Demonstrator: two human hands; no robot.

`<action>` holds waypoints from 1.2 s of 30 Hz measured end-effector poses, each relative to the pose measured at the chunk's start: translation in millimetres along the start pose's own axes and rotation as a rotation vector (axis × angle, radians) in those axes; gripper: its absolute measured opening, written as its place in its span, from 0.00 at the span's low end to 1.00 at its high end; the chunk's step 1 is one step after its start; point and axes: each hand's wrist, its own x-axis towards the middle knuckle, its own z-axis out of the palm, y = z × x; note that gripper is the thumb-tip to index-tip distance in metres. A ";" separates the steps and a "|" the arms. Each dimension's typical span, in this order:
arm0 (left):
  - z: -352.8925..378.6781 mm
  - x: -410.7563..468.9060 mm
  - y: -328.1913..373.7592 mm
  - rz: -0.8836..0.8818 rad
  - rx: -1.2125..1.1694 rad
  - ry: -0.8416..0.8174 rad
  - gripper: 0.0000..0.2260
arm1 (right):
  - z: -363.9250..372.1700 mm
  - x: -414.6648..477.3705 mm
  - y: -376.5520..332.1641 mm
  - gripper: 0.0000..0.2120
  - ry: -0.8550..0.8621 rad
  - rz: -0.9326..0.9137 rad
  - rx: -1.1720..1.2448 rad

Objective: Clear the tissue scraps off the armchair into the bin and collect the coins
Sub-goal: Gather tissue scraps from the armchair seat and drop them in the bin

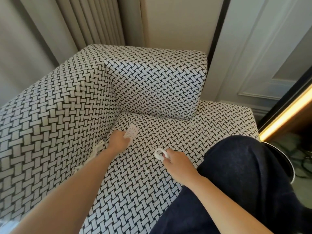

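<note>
Item: armchair, black-and-white basket-weave cover, seen from its front edge.

- Left hand: near the seat's back-left corner, fingers curled under, gripping the lower end of a printed paper slip. The rest of the slip sticks out past the knuckles, over the seat.
- Right hand: mid-seat, thumb and fingertips pinching a curled white tissue scrap just above the fabric.
- Loose tissue scraps: white shreds strung along the seat's left edge, in the seam against the armrest.
- Small white fleck: on the seat between the two forearms.
- Knee: dark trousers, resting on the seat's right front corner.
- Dark round container, pale rim: on the floor beyond the seat's right edge, partly hidden by the knee.
</note>
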 end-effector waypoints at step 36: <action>252.5 -73.3 421.4 0.238 -0.711 -0.665 0.08 | -202.4 -118.2 302.1 0.06 1.022 0.728 0.918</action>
